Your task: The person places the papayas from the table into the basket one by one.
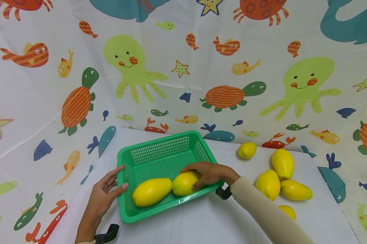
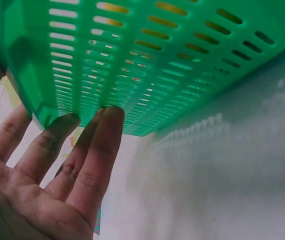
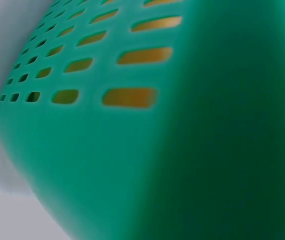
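A green plastic basket [image 1: 159, 162] with slotted walls stands on the white cloth. My left hand [image 1: 104, 193] holds its left side, thumb over the rim and fingers [image 2: 100, 160] against the outer wall in the left wrist view. Inside the basket, a long, smooth yellow fruit [image 1: 153, 192] lies along the near wall. Beside it sits a rounder yellow fruit [image 1: 183, 183], which my right hand [image 1: 210, 174] grips from above with thumb and fingers. The right wrist view is filled by the basket's outer wall [image 3: 82, 145], with yellow showing through its slots; the right hand is hidden there.
Right of the basket lie several more yellow fruits: a small lemon-like one [image 1: 247, 150], a clustered group with a rounded one [image 1: 268, 184], and another [image 1: 288, 211] partly behind my right sleeve [image 1: 259, 206]. A sea-animal printed curtain [image 1: 177, 40] hangs behind the table.
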### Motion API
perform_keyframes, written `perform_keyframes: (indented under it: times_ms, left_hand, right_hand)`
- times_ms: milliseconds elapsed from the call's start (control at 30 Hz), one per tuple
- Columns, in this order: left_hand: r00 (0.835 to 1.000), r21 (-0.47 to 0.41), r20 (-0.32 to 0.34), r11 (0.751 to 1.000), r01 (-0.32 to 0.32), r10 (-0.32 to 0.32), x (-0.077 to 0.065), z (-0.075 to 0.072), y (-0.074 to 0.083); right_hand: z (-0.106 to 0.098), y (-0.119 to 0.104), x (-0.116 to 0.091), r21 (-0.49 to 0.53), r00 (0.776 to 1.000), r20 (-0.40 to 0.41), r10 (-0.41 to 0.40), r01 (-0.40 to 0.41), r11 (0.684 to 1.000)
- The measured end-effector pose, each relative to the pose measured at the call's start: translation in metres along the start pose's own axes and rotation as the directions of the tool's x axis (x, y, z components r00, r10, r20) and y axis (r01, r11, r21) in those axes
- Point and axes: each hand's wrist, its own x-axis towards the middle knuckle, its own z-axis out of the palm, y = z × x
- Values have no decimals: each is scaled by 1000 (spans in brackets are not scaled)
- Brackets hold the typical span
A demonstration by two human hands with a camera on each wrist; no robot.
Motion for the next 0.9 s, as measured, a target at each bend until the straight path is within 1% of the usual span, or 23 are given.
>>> perform_keyframes:
  times_ms: [167, 433, 533, 700, 900]
  left_hand:
    - [1000, 1, 1, 1000, 9, -9, 0, 1, 2]
    - [1000, -12, -3, 1000, 14, -14, 1, 3, 4]
    - [1000, -17, -5, 1000, 10, -10, 0, 4, 4]
    - [1000, -17, -5, 1000, 6, -6, 0, 3, 4]
    - [1000, -13, -15, 1000, 4, -4, 1, 3, 4]
  right_hand:
    - [-3, 4, 0, 61, 999, -13, -33, 33, 998]
    - [-12, 10, 1, 159, 991, -47, -122, 128, 979]
    - [-15, 11, 0, 182, 992, -52, -119, 126, 975]
    - [-20, 10, -4, 221, 993, -86, -81, 99, 970]
    - [-31, 13, -12, 252, 983, -150, -107, 142, 957]
